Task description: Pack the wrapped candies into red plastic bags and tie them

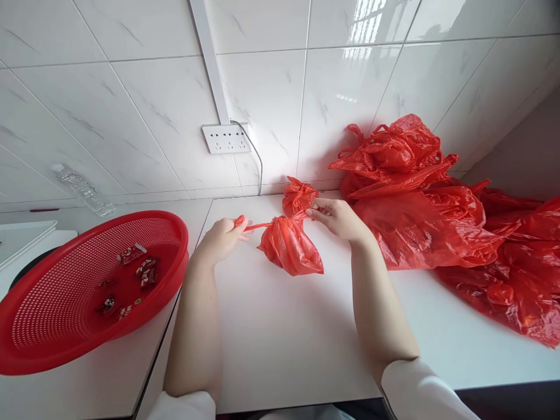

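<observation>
Left hand (222,234) closed, pinching one twisted handle (251,225) of a small red bag (291,249), pulled out to the left. Right hand (336,218) closed too, fingertips (313,212) gripping the bag's other handle on the right side of the knot. Handles drawn apart, taut between both hands. The bag sits on the white counter (284,332), middle of the view, bulging, neck gathered at the top, body hanging down toward the camera. Contents not visible through the plastic.

Just behind it, touching or nearly touching the right hand, a second small tied bag (298,196), against the wall. To the right, a big heap of loose red bags (420,192) spread over the counter to the far right edge, near the right wrist.

Left side: red perforated basket (65,291) on the adjoining counter, well apart from the bag, holding a few small wrapped candies (146,271). Behind the basket, a clear plastic bottle (82,189) lying on its side by the tiled wall (131,105). Wall socket (226,138) above the counter, with a grey cable (258,160) running down from it. White sleeves (420,388) at the bottom edge.
</observation>
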Demonstrator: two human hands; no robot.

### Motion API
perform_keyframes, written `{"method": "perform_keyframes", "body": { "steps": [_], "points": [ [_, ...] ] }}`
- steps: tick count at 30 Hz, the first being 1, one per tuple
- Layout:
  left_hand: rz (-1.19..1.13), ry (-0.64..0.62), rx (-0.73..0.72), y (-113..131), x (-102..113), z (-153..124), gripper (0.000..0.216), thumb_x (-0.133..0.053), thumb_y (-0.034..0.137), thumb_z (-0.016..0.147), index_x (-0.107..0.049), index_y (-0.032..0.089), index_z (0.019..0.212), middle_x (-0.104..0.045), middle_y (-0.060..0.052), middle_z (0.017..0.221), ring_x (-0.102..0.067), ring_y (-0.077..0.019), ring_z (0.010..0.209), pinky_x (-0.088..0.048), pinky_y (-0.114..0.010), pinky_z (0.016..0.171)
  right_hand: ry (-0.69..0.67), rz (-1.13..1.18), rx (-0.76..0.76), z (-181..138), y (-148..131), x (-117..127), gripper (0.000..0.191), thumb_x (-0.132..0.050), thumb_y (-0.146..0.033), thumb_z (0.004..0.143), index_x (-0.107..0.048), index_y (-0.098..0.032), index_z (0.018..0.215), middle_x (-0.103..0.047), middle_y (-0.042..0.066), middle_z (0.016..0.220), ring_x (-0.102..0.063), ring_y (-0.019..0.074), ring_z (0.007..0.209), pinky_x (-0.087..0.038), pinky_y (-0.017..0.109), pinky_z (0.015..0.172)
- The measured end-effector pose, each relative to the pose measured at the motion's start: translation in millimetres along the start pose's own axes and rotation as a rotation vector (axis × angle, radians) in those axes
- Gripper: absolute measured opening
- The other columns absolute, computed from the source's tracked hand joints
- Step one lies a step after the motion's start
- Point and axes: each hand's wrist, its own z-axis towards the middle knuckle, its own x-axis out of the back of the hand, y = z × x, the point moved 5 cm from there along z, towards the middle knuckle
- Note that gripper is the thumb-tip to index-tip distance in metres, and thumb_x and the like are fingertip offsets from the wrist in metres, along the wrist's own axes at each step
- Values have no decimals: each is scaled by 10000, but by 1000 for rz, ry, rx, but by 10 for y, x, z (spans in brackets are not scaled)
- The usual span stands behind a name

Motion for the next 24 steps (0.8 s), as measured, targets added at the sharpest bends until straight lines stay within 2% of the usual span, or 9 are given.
{"method": "perform_keyframes", "body": {
  "steps": [5,7,9,12,14,16,18,21,24],
  "points": [
    [104,-258,-26,-124,76,-47,567,-544,629,856,-653,236,1248,-640,-75,1325,-602,-272,1216,-470,-391,1029,-203,-168,-189,-40,289,-52,278,-549,-459,886,-693,-232,811,-684,11,818,-582,175,747,-399,275,651],
    [179,-347,-122,-214,51,10,750,-713,563,747,-505,312,1423,-494,-44,1487,-471,-296,1354,-395,-416,1110,-168,-237,-233,-47,304,-42,277,-562,-470,877,-700,-246,963,-698,42,996,-611,201,865,-422,282,688],
    [239,-358,-163,-368,-22,147,1035,-818,501,641,-311,346,1530,-317,-40,1594,-329,-324,1443,-313,-459,1165,-9,-349,-266,-51,236,8,336,-527,-492,899,-666,-227,1051,-664,86,1128,-612,220,938,-430,296,711],
    [256,-314,-168,-593,-286,424,1180,-845,500,597,-197,322,1567,-166,-62,1642,-182,-333,1496,-210,-502,1207,179,-559,-308,-111,59,4,417,-410,-534,947,-641,-194,877,-668,109,981,-616,227,841,-415,317,679],
    [198,-301,-200,-648,-538,570,1149,-827,530,619,-215,303,1565,-144,-72,1645,-138,-327,1506,-191,-503,1214,60,-618,-398,-194,49,-134,558,-329,-628,942,-604,-196,719,-652,95,785,-610,229,722,-407,332,637],
    [129,-298,-249,-618,-770,646,1088,-810,548,639,-266,303,1549,-146,-68,1645,-113,-333,1510,-213,-514,1206,-150,-610,-530,-336,157,-319,651,-314,-745,883,-603,-195,685,-640,97,715,-617,250,682,-425,360,626],
    [90,-287,-299,-539,-927,652,1041,-811,541,641,-314,313,1527,-162,-66,1641,-151,-344,1501,-293,-516,1171,-231,-531,-565,-478,280,-474,655,-446,-800,792,-652,-184,880,-681,126,845,-650,304,785,-464,402,666],
    [114,-224,-366,-422,-1009,561,944,-804,521,655,-391,317,1479,-314,-79,1586,-357,-340,1419,-447,-463,1052,-177,-159,-349,-591,366,-711,753,-627,-705,756,-497,-221,1318,-664,143,1149,-651,319,994,-514,436,778],
    [206,-167,-463,-391,-1034,391,682,-746,511,724,-537,286,1333,-613,-59,1313,-604,-288,1159,-521,-390,904,-84,130,-101,-657,388,-939,643,-647,-578,823,-477,-266,1358,-636,101,1220,-626,272,1079,-504,439,925]
  ]
}}
